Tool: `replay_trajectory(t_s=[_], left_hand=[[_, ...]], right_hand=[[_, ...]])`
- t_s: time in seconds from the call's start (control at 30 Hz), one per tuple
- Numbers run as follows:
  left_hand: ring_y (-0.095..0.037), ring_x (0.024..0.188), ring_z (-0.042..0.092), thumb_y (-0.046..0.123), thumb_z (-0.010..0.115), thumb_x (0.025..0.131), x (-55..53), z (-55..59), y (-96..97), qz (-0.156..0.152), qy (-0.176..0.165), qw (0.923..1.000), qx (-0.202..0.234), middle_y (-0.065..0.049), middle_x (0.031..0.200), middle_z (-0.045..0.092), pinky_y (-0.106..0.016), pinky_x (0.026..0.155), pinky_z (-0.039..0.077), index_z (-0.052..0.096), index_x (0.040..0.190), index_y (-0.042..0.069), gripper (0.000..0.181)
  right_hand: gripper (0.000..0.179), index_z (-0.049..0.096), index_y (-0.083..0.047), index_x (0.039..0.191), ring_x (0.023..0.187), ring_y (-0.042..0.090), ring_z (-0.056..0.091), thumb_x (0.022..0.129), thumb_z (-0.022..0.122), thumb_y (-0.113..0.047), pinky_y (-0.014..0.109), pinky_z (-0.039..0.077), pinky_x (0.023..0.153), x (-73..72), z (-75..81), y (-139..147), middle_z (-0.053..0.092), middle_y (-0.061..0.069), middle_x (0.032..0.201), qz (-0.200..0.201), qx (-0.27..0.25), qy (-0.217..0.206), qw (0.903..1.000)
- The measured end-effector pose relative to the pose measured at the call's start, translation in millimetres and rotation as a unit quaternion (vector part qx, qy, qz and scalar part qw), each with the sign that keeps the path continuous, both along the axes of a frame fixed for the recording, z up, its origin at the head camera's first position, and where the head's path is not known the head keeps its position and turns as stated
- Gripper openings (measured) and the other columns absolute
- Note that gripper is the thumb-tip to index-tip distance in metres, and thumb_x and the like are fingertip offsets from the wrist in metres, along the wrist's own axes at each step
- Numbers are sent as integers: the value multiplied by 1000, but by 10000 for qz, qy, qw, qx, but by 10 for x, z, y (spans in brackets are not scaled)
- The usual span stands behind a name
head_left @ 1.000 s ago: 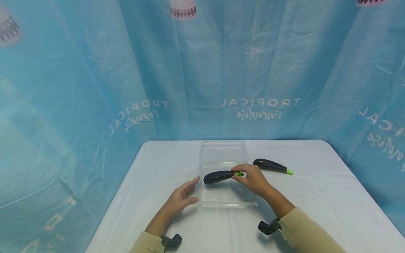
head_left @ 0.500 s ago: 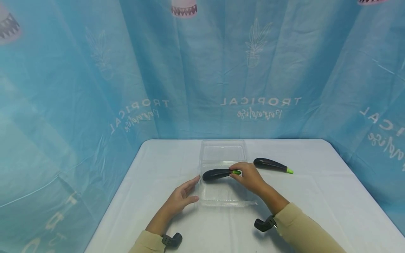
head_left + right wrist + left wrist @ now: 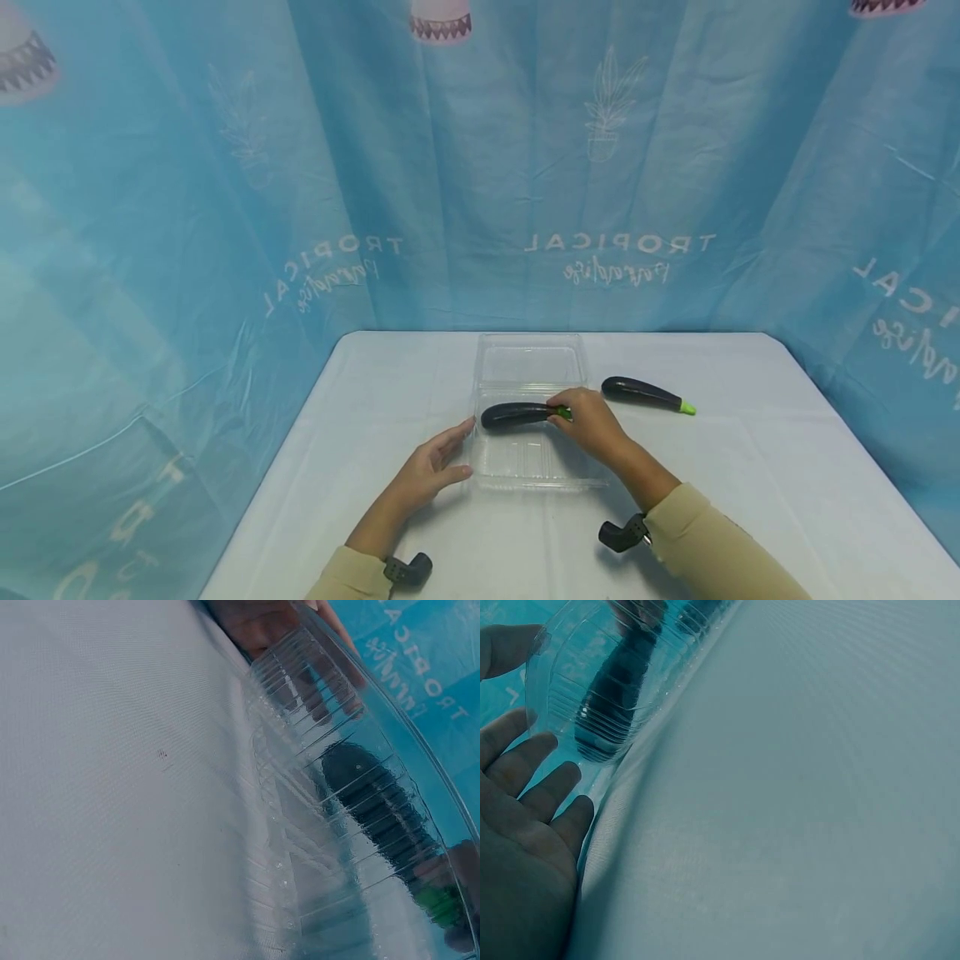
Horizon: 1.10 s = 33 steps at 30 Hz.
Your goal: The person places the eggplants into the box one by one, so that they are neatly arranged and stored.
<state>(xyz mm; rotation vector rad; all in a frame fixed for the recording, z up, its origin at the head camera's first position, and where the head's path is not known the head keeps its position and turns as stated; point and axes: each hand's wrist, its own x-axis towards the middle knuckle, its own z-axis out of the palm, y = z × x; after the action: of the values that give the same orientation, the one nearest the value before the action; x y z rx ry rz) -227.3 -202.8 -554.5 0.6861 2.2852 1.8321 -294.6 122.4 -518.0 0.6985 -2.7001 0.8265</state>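
A clear plastic container point(image 3: 517, 479) lies with its lid point(image 3: 528, 361) folded back on the white table. My right hand point(image 3: 592, 425) pinches a dark eggplant point(image 3: 513, 415) near its green stem end, over the container's base. Through the ribbed wall in the right wrist view, the eggplant point(image 3: 382, 802) appears lying lengthwise inside; whether it touches the bottom I cannot tell. At the container's left side is my left hand point(image 3: 427, 473), fingers extended and thumb apart. In the left wrist view, its thumb point(image 3: 510, 649) and fingertips touch the clear wall.
A second eggplant point(image 3: 641, 392) with a green tip lies on the table to the right of the container. Behind the white tabletop point(image 3: 720, 500) hangs a blue printed curtain point(image 3: 480, 167), which also runs along both sides. Each wrist wears a black device point(image 3: 622, 533).
My right hand has shifted slightly left with the eggplant, which now lies more level in the container's base. The left hand and the second eggplant have stayed put.
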Motion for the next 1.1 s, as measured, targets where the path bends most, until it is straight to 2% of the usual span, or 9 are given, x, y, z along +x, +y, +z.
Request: replay_trajectory(t_s=[0.37,0.67,0.8,1.1], left_hand=[[-24,154,30,3,77,96,-5,1,0,4,-25,10000,-41,-6,166,39,-32,124,26,44,159,5,71],[-21,154,31,8,79,94,10,15,14,164,-153,9997,-121,0,165,40,-30,124,25,45,159,9,73],[-19,153,32,10,80,94,5,-1,18,203,-114,9996,-150,2,164,41,-29,123,25,46,159,11,74],[-21,154,31,8,79,94,6,10,14,166,-34,9998,-127,1,165,40,-31,124,25,46,159,10,73]], right_hand=[[27,81,-6,109,107,27,72,84,90,-8,44,59,96,-2,-17,-23,77,7,110,-273,-34,-129,9995],[30,80,-2,111,101,28,73,84,90,-9,47,61,91,5,-24,7,77,9,108,-257,-376,-156,9988],[30,80,-2,111,101,28,73,85,90,-10,48,61,91,13,-19,29,78,8,107,-285,-566,-169,9978],[30,80,-4,113,104,29,73,88,89,-18,48,61,90,-3,0,79,78,5,110,-311,-990,-280,9942]])
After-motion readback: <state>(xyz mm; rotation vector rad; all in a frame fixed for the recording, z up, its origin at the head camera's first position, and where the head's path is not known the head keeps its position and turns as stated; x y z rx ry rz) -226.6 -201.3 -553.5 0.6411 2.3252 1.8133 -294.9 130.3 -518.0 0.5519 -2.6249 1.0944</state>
